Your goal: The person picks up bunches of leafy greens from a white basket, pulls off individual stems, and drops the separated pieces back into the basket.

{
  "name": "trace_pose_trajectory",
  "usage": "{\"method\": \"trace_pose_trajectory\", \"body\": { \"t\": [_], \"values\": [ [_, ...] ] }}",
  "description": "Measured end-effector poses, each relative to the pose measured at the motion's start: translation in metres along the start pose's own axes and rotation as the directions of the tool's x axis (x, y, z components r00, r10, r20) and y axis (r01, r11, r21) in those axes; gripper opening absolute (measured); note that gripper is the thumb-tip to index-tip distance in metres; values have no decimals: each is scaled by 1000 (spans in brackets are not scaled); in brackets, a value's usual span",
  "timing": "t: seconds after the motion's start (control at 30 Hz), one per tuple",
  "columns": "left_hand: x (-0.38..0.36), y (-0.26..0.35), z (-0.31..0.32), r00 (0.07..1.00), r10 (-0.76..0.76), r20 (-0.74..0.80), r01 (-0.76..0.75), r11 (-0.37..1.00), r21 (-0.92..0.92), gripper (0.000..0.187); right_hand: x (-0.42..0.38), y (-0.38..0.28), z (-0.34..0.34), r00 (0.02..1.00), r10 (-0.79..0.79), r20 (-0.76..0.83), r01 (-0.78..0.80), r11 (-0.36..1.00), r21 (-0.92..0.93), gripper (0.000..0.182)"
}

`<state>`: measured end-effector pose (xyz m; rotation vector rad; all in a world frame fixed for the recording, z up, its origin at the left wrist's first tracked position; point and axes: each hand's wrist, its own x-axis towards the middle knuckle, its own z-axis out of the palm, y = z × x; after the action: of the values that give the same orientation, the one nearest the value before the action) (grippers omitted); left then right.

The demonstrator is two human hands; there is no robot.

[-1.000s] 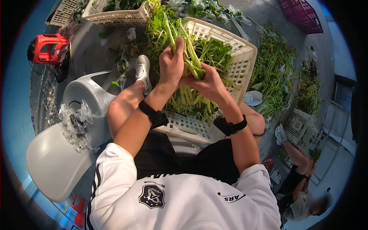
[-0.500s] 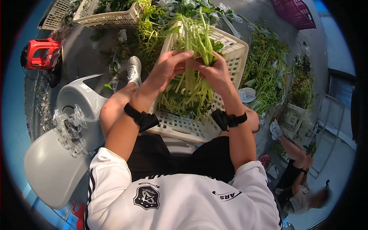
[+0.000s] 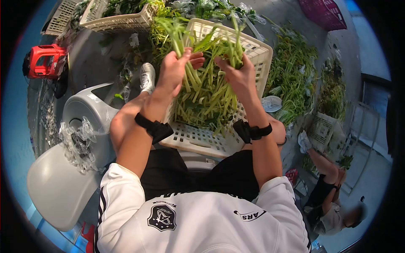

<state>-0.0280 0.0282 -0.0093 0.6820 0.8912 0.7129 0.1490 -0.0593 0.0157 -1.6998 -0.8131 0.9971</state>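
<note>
My left hand (image 3: 173, 71) pinches a few long green vegetable stalks (image 3: 178, 41) between thumb and palm, its other fingers partly extended. Their upper ends are blurred by motion. My right hand (image 3: 239, 75) is closed around a second small bunch of leafy green stalks (image 3: 235, 49). A gap separates the two hands, both above a cream plastic crate (image 3: 258, 55) between my legs. Cut stalks and leaves (image 3: 204, 101) are heaped inside the crate. Part of that heap is hidden behind my hands.
Greens (image 3: 293, 71) lie piled on the floor to the right. Another crate (image 3: 118, 21) stands at upper left, near a red device (image 3: 48, 61). A grey plastic chair (image 3: 59, 181) with crumpled clear plastic (image 3: 80, 145) is at left. A co-worker (image 3: 327, 189) sits at lower right.
My hands have moved apart, the left one to the left. The stalks held together between them are now split, some in each hand.
</note>
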Motion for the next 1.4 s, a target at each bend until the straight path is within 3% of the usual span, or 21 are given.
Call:
{"method": "trace_pose_trajectory", "body": {
  "t": [0.1, 0.13, 0.2, 0.27, 0.37, 0.43, 0.53, 0.63, 0.73, 0.8, 0.83, 0.93, 1.0, 1.03, 1.07, 1.27, 1.4],
  "values": [
    [-2, -3, -1, 999, -1, -39, 4, 998, 66, 23, 5, -8, -11, 985, 171, -37, -152, 941, 303, 34],
    [-2, -6, 0, 999, -9, -37, 13, 995, 99, 22, 4, -12, -12, 980, 196, -30, -175, 928, 328, 29],
    [-7, -8, 11, 997, -29, -68, 39, 990, 139, 20, 6, -10, -17, 973, 225, 43, -213, 821, 530, 26],
    [-9, -6, 16, 996, -83, 17, 79, 982, 173, 22, 15, 1, -24, 957, 214, 196, -289, 637, 715, 24],
    [-18, 0, 26, 992, -105, 72, 84, 964, 252, 30, 7, -11, -22, 965, 165, 203, -261, 665, 700, 26],
    [-22, 3, 26, 982, -108, 152, 47, 932, 360, 34, 9, -1, -21, 972, 91, 219, -207, 775, 597, 28],
    [-22, -9, 32, 954, 75, 290, -197, 887, 418, 45, 6, 2, -15, 976, 10, 219, -134, 816, 562, 33],
    [-26, -11, 36, 939, 145, 311, -281, 845, 455, 44, 2, 1, -9, 978, -29, 208, -96, 821, 563, 36],
    [-26, -4, 35, 960, 36, 277, -179, 840, 512, 35, 3, 3, -7, 980, -30, 195, -70, 872, 485, 34],
    [-25, -9, 33, 961, 81, 264, -198, 869, 454, 27, 6, 4, -9, 985, -64, 161, -5, 918, 396, 31],
    [-24, -10, 32, 961, 105, 255, -209, 881, 424, 24, 7, 4, -11, 984, -47, 170, -27, 914, 406, 31],
    [-21, -3, 25, 986, -19, 168, -51, 913, 404, 19, 7, 4, -16, 984, -11, 177, -76, 875, 479, 29],
    [-16, -3, 23, 978, -9, 210, -58, 948, 312, 18, 9, 4, -17, 986, 2, 168, -83, 874, 478, 28],
    [-17, -2, 23, 973, -4, 229, -59, 962, 266, 19, 9, 5, -17, 986, 10, 164, -89, 873, 479, 28],
    [-19, -1, 23, 970, -4, 242, -91, 921, 378, 22, 8, 3, -18, 986, 35, 161, -108, 876, 470, 27],
    [-28, -5, 34, 953, -86, 291, -13, 946, 324, 41, 9, 5, -18, 993, 8, 118, -66, 868, 492, 27],
    [-27, -4, 35, 993, 3, 115, -43, 936, 349, 44, 9, 3, -17, 997, 52, 60, -74, 891, 449, 28]
  ]
}}
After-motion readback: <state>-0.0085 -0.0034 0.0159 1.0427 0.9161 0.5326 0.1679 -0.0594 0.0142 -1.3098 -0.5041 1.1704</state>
